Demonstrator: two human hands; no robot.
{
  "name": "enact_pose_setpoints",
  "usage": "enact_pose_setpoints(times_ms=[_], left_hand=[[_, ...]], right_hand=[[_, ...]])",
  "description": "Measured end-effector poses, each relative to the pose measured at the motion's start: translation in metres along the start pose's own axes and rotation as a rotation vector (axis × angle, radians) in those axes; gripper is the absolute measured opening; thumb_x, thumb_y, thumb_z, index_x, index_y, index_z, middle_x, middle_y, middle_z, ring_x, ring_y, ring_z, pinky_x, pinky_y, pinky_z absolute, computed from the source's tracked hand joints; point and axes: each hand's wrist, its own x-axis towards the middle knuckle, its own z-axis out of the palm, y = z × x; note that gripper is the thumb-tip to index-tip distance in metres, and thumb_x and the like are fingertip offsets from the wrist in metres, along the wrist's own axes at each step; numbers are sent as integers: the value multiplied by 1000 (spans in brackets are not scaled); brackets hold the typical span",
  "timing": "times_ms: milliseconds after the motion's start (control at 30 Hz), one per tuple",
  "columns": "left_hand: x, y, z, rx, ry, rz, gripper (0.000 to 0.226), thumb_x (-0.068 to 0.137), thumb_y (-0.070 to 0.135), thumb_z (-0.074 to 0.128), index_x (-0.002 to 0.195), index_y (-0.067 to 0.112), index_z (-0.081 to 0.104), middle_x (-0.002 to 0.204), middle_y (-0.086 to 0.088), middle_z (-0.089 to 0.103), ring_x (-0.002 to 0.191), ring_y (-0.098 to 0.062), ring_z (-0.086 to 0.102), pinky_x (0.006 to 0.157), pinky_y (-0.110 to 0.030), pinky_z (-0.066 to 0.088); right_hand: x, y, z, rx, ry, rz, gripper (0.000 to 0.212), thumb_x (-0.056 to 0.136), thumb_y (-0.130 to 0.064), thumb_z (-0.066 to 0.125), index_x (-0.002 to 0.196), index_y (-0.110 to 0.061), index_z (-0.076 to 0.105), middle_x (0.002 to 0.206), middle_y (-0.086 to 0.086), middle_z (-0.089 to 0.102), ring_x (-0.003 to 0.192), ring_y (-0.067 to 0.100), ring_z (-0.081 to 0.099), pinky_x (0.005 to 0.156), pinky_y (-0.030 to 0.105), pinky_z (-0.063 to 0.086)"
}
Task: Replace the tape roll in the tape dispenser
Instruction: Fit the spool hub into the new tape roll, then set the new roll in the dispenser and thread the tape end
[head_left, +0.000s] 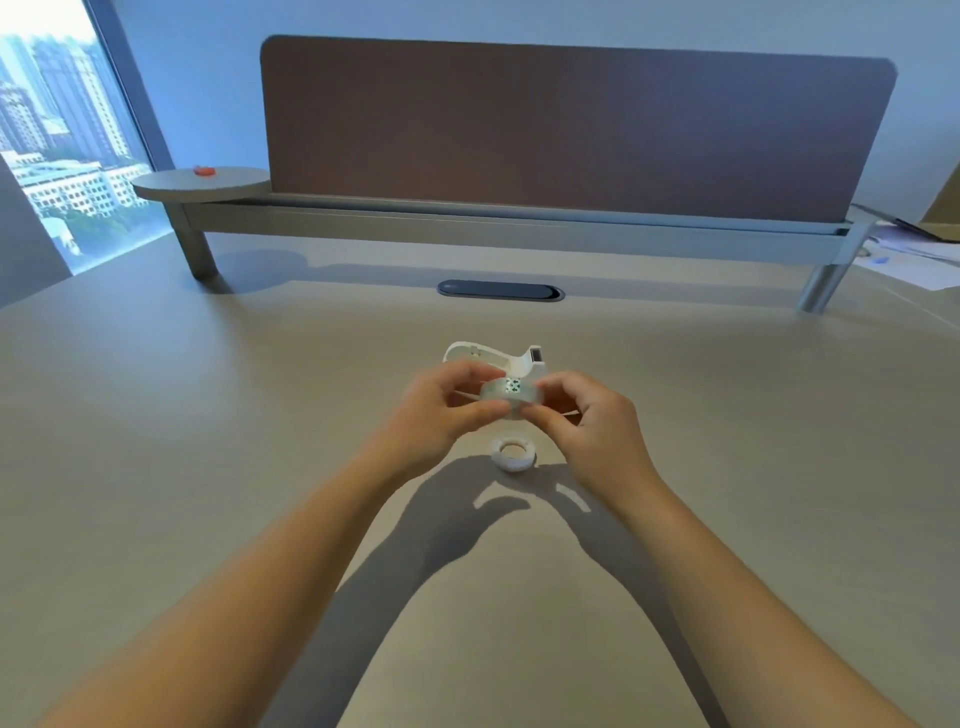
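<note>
A: Any writing on the tape roll (511, 394)?

B: Only a small square label on its upper edge, white with dark green marks. Too blurred to read, and no brand shows anywhere.

A: Where does the roll sit in the grip?

B: Held above the desk (208, 415) between the 2 hands. The left hand (441, 410) pinches its left side, thumb under and fingers curled over the top. The right hand (587, 421) pinches the right side the same way. Both are closed on it.

A: And the dispenser?

B: The white tape dispenser (493, 358) stands on the desk just beyond the hands, its cutter end pointing right. The fingers hide its lower half.

A: Anything else close by?

B: 1 white ring (513, 453) lies flat on the desk just below the hands, apart from them. Whether it is a bare core or still carries tape, I cannot tell.
</note>
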Motion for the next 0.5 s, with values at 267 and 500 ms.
enact_pose_setpoints(times_ms=[267, 500], left_hand=[[5, 3, -1, -466, 20, -451, 39, 83, 36, 50, 93, 0, 60, 76, -10, 66, 65, -19, 64, 60, -24, 57], [20, -1, -7, -445, 125, -423, 23, 89, 17, 43, 95, -1, 57, 73, -12, 61, 58, -17, 59, 51, -20, 54]], right_hand=[[1, -5, 25, -321, 200, -161, 14, 78, -17, 61, 78, -4, 57, 78, 13, 60, 65, 23, 51, 49, 23, 31], [12, -5, 38, -259, 62, -162, 14, 80, -10, 60, 89, 0, 59, 95, 18, 61, 83, 26, 55, 67, 27, 42]])
